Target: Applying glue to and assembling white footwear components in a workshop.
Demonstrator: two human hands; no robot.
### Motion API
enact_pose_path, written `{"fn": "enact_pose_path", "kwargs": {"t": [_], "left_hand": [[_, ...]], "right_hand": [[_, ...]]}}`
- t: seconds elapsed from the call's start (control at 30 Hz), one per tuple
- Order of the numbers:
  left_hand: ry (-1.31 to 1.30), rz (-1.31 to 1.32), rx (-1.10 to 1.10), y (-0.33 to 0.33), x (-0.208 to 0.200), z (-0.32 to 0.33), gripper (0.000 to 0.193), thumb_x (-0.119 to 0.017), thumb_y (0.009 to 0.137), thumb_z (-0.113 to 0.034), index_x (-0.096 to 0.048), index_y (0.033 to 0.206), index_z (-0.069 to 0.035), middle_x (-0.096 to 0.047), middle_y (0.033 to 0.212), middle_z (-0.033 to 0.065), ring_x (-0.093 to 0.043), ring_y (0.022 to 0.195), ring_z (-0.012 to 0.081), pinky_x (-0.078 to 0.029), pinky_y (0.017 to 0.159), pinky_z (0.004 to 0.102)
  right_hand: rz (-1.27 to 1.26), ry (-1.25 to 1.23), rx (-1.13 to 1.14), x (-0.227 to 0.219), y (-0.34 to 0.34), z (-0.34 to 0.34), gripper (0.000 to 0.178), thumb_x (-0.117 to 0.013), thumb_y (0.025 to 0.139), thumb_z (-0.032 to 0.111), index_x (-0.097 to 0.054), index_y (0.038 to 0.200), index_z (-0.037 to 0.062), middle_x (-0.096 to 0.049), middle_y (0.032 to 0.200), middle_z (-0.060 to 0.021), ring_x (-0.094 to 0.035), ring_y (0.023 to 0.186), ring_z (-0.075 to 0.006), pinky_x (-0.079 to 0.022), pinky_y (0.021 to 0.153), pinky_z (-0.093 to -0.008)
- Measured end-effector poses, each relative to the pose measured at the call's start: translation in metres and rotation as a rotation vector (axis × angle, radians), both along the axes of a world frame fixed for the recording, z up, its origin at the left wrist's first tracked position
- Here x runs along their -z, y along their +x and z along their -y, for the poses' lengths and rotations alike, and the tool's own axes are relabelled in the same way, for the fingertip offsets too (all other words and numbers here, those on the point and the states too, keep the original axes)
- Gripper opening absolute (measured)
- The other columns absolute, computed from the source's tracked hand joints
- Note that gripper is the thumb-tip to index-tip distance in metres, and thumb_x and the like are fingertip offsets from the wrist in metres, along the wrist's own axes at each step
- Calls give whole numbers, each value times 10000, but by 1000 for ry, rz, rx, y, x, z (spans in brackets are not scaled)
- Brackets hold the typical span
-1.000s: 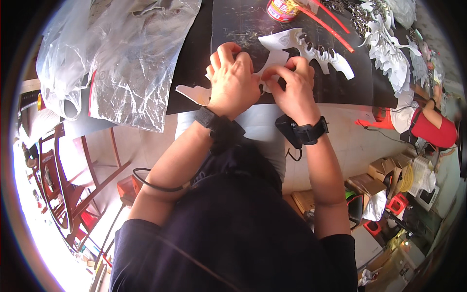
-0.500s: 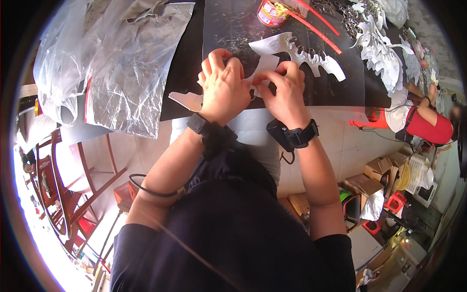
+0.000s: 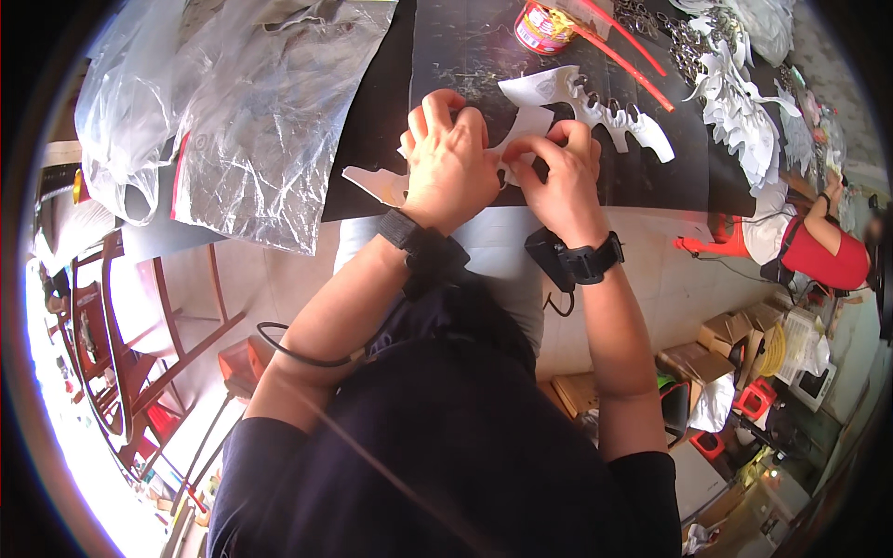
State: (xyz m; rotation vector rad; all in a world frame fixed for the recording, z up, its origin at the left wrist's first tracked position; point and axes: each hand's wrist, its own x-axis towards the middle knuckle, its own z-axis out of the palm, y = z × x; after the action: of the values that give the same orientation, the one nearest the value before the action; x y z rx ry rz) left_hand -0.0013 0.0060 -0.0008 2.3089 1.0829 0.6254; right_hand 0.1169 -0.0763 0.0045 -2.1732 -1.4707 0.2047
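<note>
My left hand [image 3: 453, 167] has its fingers curled over a white cut-out card [image 3: 532, 121] at the table's near edge. One pointed end of that card sticks out to the left of this hand. Thumb and forefinger of my right hand [image 3: 565, 186] pinch together at the card's inner edge, close to the left fingertips. What lies in this pinch is too small to make out. Just beyond my hands rests a second white cut-out card [image 3: 544, 88], with dark ring-like loops along its notched side.
A red-and-yellow labelled tub [image 3: 544, 28] and red sticks [image 3: 625, 67] lie at the back. Clear plastic bags [image 3: 270, 121] cover the left side. White cut pieces [image 3: 739, 112] and metal rings [image 3: 642, 20] heap up at right, where a person in red [image 3: 831, 251] sits.
The whole view has shifted slightly, so the table and my hands appear a little further right. Both hands keep nearly the same grip on the card.
</note>
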Motion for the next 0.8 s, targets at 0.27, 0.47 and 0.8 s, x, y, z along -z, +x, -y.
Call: {"fn": "enact_pose_path", "kwargs": {"t": [0.27, 0.47, 0.8], "left_hand": [[-8, 22, -2, -1, 1, 0, 190, -646, 626, -91, -512, 759, -65, -408, 1096, 127, -386, 1026, 320, -314, 862, 434], [3, 33, -1, -1, 1, 0, 189, -640, 623, -82, -511, 761, -66, -410, 1092, 128, -389, 1024, 321, -315, 863, 436], [3, 56, 0, -2, 2, 1, 181, -640, 629, -92, -511, 753, -68, -410, 1086, 124, -388, 1022, 319, -317, 855, 438]], "right_hand": [[-8, -35, 20, 0, -1, 0, 105, -658, 689, 146, -655, 753, 229, -401, 931, -55, -420, 896, -295, -373, 794, -397], [-1, -4, 31, -3, -3, 0, 107, -664, 681, 145, -657, 756, 222, -411, 925, -54, -420, 903, -294, -367, 806, -395], [-10, -21, 31, 0, -1, 0, 112, -670, 680, 153, -660, 766, 223, -422, 940, -56, -421, 913, -295, -364, 814, -389]]}}
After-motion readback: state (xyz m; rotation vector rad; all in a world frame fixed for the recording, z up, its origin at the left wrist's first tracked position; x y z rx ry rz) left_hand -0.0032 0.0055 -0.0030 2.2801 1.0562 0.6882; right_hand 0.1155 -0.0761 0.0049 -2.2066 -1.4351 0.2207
